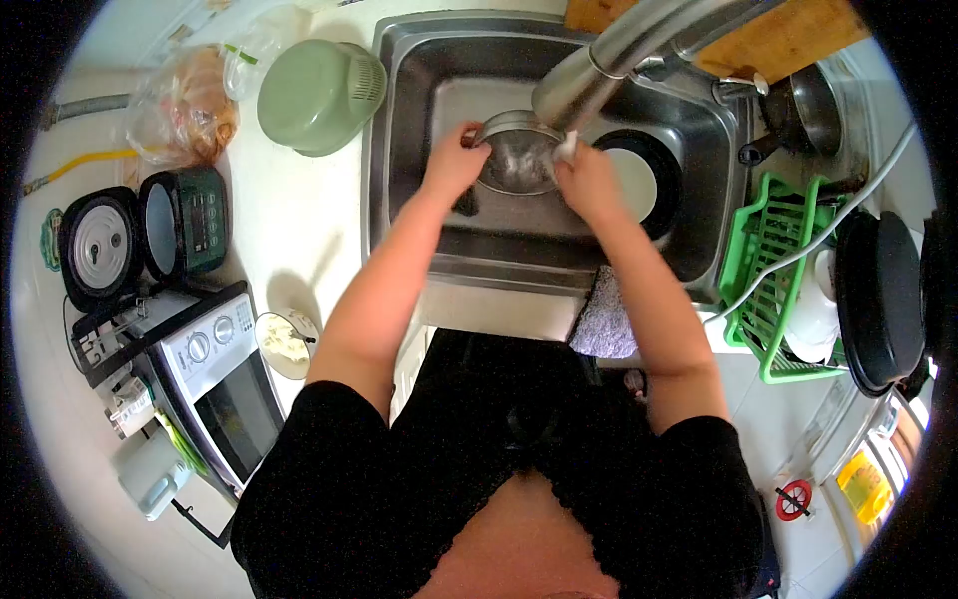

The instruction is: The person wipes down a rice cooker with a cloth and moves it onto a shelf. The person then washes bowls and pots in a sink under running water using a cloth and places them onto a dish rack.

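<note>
A round metal bowl [516, 165] is held over the sink [479, 245], its shiny inside facing up. My left hand [456, 162] grips its rim on the left side. At the right side of the rim, my right hand [587, 182] is closed on a small white cloth [568, 148], pressed to the bowl. Whether it is a cloth or a soft sponge is hard to make out. Just above the bowl hangs the metal faucet [574, 95]. Right of my right hand, a black pan [667, 185] lies in the sink with a white plate [632, 186] in it.
An upturned green colander [317, 98] stands on the counter left of the sink. Further left are a rice cooker [185, 222], a toaster oven [225, 369] and a bowl of pale food [285, 344]. A green dish rack [778, 270] and grey towel [607, 317] are at right.
</note>
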